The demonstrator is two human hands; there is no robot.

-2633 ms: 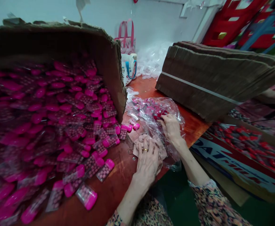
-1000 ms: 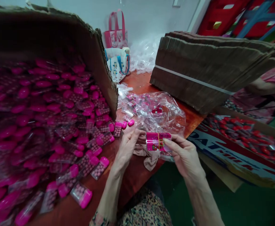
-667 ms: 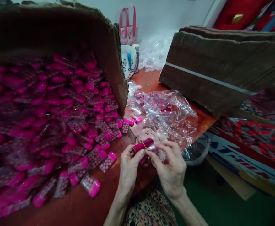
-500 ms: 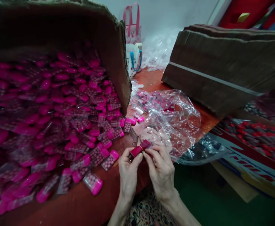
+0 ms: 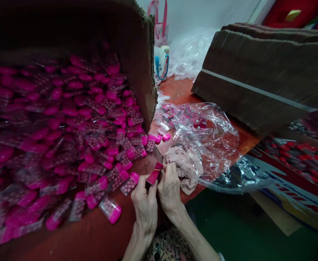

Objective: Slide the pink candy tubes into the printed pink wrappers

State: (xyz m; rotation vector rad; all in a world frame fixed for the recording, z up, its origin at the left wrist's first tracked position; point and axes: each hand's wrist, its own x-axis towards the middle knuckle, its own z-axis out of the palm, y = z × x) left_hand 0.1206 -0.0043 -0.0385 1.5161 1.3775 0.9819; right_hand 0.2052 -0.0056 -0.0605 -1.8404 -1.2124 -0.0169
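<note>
A small dark red bundle with a thin yellowish band around it is pinched in my left hand. Close against its right side is my right hand, its fingers curled; whether they grip the band or the bundle is hidden. Clear containers with pink caps and pink beads lie just left of my hands. A crumpled pale cloth lies right beyond my right hand.
A large cardboard box on its side spills many pink-capped containers onto the red table. Clear plastic with pink pieces lies ahead. Strapped flat cardboard and a carton of red items are at right.
The bundle has turned steeper and moved slightly left. My right hand has come left and its fingers have curled more tightly. The whole view has shifted a little.
</note>
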